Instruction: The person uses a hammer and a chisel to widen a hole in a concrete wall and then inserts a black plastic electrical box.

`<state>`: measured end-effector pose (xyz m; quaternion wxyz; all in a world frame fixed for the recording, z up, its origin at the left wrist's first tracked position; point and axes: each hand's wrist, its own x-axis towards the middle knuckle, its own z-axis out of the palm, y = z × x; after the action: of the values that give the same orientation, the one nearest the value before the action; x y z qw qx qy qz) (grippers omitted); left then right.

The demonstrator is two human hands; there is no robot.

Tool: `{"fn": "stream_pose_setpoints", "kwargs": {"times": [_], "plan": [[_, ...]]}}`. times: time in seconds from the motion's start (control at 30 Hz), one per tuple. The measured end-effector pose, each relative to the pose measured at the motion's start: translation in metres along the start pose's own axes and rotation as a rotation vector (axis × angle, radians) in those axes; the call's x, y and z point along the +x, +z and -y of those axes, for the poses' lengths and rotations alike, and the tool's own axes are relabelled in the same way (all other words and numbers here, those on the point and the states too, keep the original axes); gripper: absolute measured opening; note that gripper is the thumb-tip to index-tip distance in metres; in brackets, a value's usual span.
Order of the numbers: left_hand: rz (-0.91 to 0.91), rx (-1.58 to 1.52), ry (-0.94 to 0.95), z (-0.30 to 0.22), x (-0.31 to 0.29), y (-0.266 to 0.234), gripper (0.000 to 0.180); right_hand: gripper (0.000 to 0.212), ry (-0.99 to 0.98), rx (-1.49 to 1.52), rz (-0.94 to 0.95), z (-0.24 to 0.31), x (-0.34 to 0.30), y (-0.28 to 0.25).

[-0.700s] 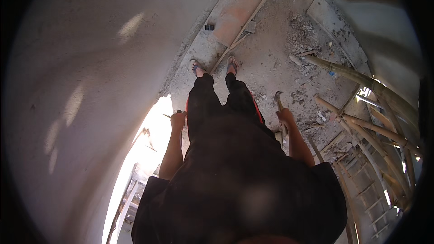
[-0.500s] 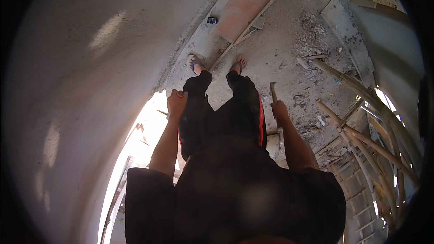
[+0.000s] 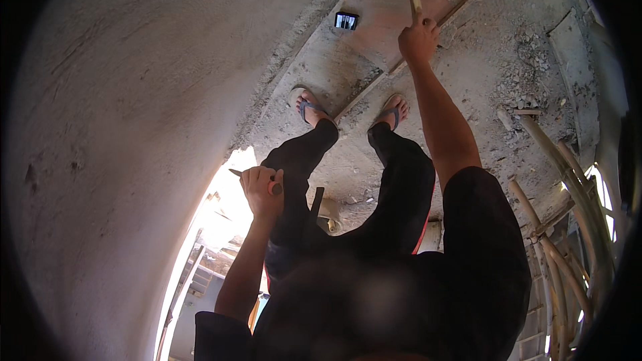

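Right hand point(image 3: 419, 43) has reached forward with the hammer point(image 3: 415, 3); knees point(image 3: 416, 164) have spread apart.

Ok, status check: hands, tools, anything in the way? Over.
Right hand gripping hammer. Left hand gripping orange-ended tool. Small lit screen nearby, left of hammer.

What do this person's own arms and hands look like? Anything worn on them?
Short, plain black sleeves end near the elbows. Below them the forearms are uncovered. The left hand and right hand wear no gloves, and no cables show.
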<state>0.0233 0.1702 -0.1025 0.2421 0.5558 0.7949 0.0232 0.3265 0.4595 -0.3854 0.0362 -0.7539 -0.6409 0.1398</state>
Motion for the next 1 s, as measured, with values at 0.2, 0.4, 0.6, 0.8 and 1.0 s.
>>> {"fn": "stream_pose_setpoints", "kwargs": {"times": [0.2, 0.4, 0.6, 0.8, 1.0], "plan": [[-0.009, -0.010, 0.004, 0.011, 0.000, 0.001, 0.018, 0.059, 0.006, 0.220, 0.433, 0.100, -0.029, 0.071], [-0.050, -0.057, -0.013, 0.007, -0.017, 0.004, 0.019, 0.028, -0.212, 0.306, 0.380, 0.107, -0.029, 0.068], [0.077, -0.096, -0.004, -0.019, -0.033, 0.006, 0.014, 0.020, -0.452, 0.670, -0.008, 0.106, -0.075, -0.136], [0.227, -0.003, -0.186, -0.032, -0.012, 0.010, 0.022, 0.021, -0.404, 1.050, 0.044, 0.126, -0.117, -0.328], [0.010, -0.579, -0.190, -0.090, 0.009, -0.065, 0.043, 0.025, -0.485, 1.146, 0.316, 0.138, -0.151, -0.481]]}}
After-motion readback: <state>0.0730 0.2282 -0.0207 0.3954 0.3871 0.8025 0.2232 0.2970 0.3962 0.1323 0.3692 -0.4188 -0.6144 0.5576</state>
